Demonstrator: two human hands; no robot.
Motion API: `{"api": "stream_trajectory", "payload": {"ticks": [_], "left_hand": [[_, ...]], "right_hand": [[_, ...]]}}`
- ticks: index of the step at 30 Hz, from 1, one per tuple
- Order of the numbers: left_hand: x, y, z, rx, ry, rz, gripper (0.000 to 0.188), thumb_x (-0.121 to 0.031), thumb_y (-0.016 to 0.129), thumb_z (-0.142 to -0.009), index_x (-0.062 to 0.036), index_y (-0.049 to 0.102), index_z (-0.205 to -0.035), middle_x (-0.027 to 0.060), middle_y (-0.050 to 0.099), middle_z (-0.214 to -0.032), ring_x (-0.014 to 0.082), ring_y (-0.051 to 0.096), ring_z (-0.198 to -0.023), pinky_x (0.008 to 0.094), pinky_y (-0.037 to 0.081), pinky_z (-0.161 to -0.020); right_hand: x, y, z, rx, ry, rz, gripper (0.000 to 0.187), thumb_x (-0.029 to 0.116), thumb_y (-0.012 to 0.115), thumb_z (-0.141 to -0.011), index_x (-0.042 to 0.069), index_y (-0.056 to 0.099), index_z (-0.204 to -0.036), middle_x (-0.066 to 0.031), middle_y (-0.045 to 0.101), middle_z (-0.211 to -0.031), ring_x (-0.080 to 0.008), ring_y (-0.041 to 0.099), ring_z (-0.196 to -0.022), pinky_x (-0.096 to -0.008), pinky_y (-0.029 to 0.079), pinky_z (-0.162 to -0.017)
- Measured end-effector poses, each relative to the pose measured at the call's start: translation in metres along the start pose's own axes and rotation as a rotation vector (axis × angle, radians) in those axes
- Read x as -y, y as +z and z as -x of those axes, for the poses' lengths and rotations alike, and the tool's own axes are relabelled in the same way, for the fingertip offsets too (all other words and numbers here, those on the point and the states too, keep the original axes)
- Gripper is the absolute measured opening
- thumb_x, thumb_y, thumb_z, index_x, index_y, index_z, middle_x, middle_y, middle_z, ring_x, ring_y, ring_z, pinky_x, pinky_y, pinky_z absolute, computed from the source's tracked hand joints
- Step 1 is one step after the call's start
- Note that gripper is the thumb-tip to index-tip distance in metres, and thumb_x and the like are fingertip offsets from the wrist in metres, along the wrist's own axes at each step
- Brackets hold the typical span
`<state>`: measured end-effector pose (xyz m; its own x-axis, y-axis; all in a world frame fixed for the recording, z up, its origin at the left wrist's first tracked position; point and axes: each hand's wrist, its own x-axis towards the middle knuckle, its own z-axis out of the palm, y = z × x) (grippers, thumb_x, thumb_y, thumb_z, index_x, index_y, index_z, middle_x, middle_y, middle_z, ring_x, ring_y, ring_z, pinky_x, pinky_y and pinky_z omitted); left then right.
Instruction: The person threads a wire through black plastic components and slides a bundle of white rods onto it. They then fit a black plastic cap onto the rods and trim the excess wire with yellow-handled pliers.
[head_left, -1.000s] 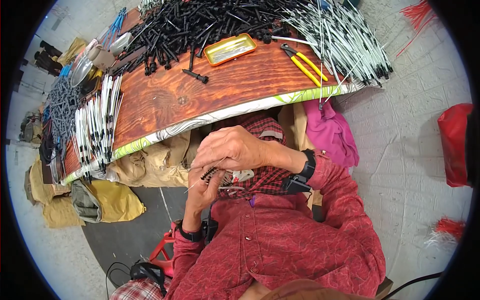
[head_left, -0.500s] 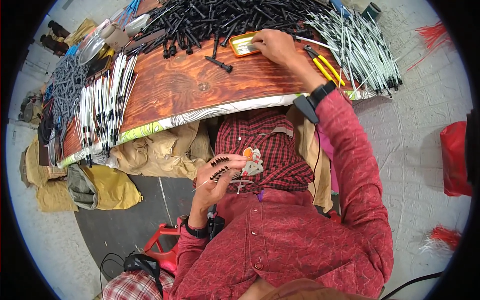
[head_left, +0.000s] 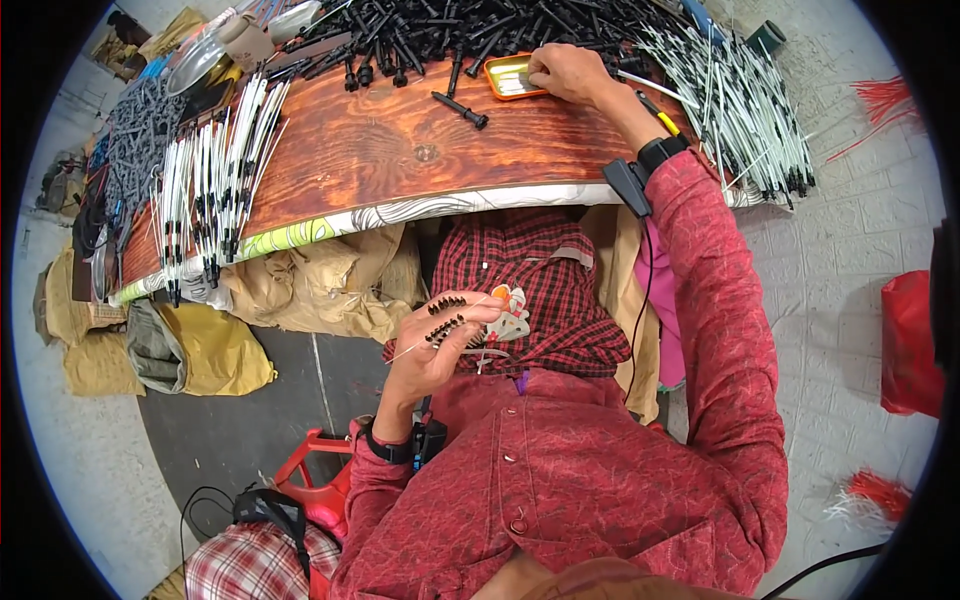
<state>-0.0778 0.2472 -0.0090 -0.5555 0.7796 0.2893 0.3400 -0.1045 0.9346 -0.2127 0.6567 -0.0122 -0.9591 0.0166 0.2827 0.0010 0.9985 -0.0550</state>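
My left hand (head_left: 428,345) is raised over my lap, its fingers closed around two rows of small black ridged pieces (head_left: 447,305). A thin pale strand sticks out past the thumb side. Beside the fingertips, a white cut-out piece with red bits (head_left: 512,325) and an orange spot lies on the checked cloth; whether the hand touches it is unclear. My right hand (head_left: 574,75) reaches to the table's far side, fingers curled at the right end of a small orange-rimmed tray (head_left: 515,95) with pale thin pieces in it. What the fingertips pinch, if anything, is hidden.
A heap of black plastic stakes (head_left: 440,30) lines the table's (head_left: 340,150) back, with one loose stake (head_left: 460,110) in front. White rods lie bundled at the left (head_left: 215,180) and right (head_left: 750,110). Yellow-handled pliers (head_left: 668,124) lie partly hidden beside my right wrist.
The view has shifted slightly, so the table sits higher and farther right. My right hand stays at the tray, its wrist now covering more of the pliers. The left hand keeps its hold.
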Motion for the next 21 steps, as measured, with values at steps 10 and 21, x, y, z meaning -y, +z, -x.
{"api": "stream_trajectory", "payload": {"ticks": [10, 21], "left_hand": [[-0.002, 0.009, -0.001, 0.020, -0.018, 0.015, 0.022, -0.006, 0.053, -0.095, 0.0020, 0.072, -0.105, 0.0175, 0.071, -0.113, 0.0289, 0.067, -0.106, 0.0395, 0.050, -0.094], [0.000, 0.009, 0.000, -0.003, 0.017, -0.036, 0.021, -0.003, 0.056, -0.092, 0.0009, 0.073, -0.104, 0.0174, 0.071, -0.113, 0.0305, 0.067, -0.108, 0.0395, 0.052, -0.093]], "right_hand": [[0.007, -0.008, 0.001, 0.013, -0.087, 0.135, 0.018, 0.022, 0.061, -0.089, 0.009, 0.070, -0.095, -0.0128, 0.071, -0.092, -0.0329, 0.068, -0.088, -0.0442, 0.055, -0.073], [0.060, -0.044, 0.042, -0.404, -0.099, -0.391, 0.023, 0.033, 0.063, -0.085, 0.013, 0.074, -0.084, -0.0139, 0.069, -0.083, -0.0379, 0.068, -0.084, -0.0689, 0.046, -0.078]]}}
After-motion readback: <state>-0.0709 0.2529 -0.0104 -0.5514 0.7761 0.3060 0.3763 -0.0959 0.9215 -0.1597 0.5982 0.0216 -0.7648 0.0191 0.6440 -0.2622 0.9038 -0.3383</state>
